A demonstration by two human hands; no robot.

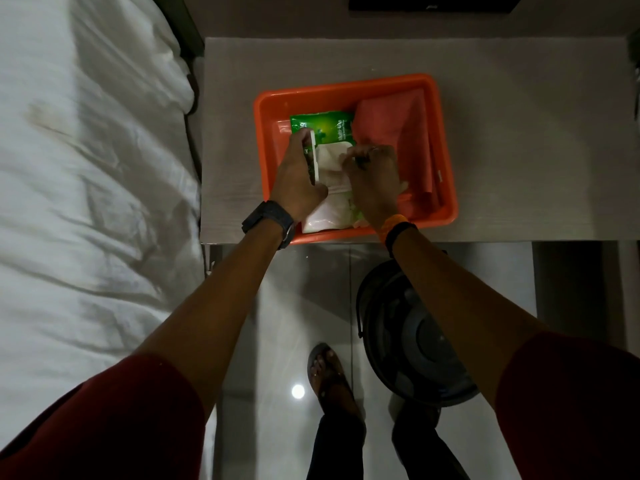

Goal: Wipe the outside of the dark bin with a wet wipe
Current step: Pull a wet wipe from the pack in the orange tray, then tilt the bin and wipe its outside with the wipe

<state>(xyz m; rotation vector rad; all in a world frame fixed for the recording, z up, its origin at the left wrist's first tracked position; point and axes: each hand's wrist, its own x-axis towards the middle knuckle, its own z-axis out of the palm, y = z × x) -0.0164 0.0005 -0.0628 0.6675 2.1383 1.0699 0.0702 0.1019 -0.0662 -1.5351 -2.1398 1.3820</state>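
A green and white wet wipe pack [327,128] lies in an orange tray [346,88] on a grey table. My left hand [298,178] grips the pack's left side and holds its white flip lid up. My right hand [372,178] pinches a white wet wipe [330,164] at the pack's opening. The dark bin [408,341] stands on the floor below the table's near edge, partly hidden under my right forearm, with its round lid facing up.
A folded pink cloth [398,133] lies in the tray's right half. The grey table [519,150] reaches to the right edge of view. A bed with white sheets [86,202] fills the left. My sandalled foot [329,379] stands on glossy floor tiles beside the bin.
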